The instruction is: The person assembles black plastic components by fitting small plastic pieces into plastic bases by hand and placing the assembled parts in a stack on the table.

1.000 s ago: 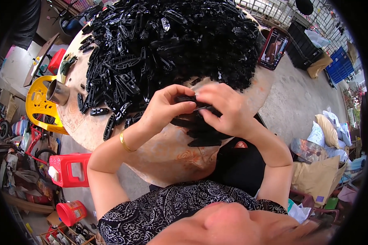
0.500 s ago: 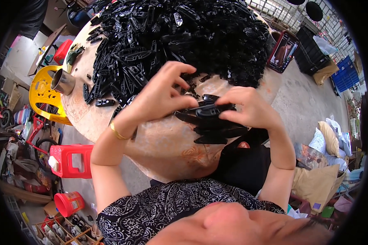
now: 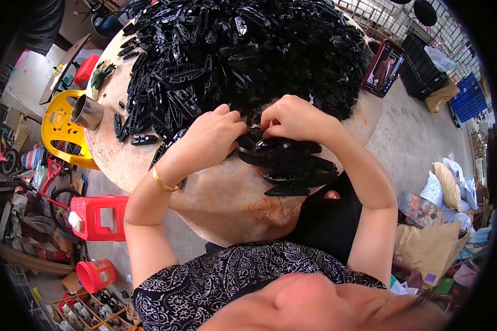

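Note:
My left hand (image 3: 218, 132) and my right hand (image 3: 295, 118) come close together over the near part of the table, fingers curled in. Between the fingertips is a small black plastic piece (image 3: 252, 137), gripped from both sides; its exact shape is partly hidden by the fingers. Just below my right hand, several long, narrow black plastic pieces (image 3: 292, 179) lie stacked at the table's near edge. Beyond both hands rises a large heap of similar glossy black plastic pieces (image 3: 176, 71), long and pointed, some with cut-out slots.
A round table (image 3: 107, 149) with a patterned cover bears the heap. A metal cup (image 3: 87, 112) stands at its left edge by a yellow chair (image 3: 58, 124). At the right edge leans a phone (image 3: 383, 69). A red stool (image 3: 96, 218) and bucket (image 3: 96, 275) are at left.
My right hand has moved left and slightly away from me, off the stacked pieces. My left hand has lowered a little, its fingers closing. The hands are now nearer each other.

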A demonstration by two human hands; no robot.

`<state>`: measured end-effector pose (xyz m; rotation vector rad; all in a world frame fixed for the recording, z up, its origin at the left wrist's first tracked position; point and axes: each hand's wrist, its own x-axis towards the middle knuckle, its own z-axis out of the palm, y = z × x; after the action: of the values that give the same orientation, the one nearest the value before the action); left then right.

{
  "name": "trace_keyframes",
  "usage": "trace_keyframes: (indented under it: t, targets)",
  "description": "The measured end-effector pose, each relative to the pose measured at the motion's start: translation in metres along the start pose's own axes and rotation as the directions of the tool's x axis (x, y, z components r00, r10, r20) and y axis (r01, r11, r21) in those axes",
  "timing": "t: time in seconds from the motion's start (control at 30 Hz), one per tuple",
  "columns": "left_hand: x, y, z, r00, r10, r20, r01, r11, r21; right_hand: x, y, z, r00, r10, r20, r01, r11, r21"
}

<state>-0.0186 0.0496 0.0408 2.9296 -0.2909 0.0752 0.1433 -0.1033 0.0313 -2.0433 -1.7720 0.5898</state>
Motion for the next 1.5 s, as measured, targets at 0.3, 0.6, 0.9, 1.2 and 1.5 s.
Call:
trace_keyframes:
  t: [0.3, 0.6, 0.9, 1.2, 1.5]
  targets:
    - [0.014, -0.005, 0.002, 0.927, -0.317, -0.2, 0.208, 0.879, -0.428, -0.002, 0.001, -0.001, 0.998, 0.013, 0.058, -0.009, 0.998, -0.063]
    - [0.017, -0.001, 0.017, 0.896, -0.374, -0.24, 0.145, 0.757, -0.638, -0.03, 0.008, 0.005, 0.938, 0.02, -0.347, 0.079, 0.96, 0.269]
    - [0.024, 0.027, 0.008, 0.864, -0.432, 0.26, 0.427, 0.354, -0.832, -0.054, -0.006, 0.011, 0.819, -0.161, -0.551, 0.152, 0.986, -0.061]
    - [0.02, 0.011, 0.032, 0.91, -0.359, 0.205, 0.199, -0.053, -0.979, -0.053, -0.017, 0.014, 0.806, -0.176, -0.565, 0.107, 0.982, -0.153]
    - [0.02, 0.017, 0.027, 0.914, -0.372, 0.162, 0.201, 0.068, -0.977, -0.051, -0.026, 0.015, 0.849, -0.217, -0.482, 0.037, 0.934, -0.355]
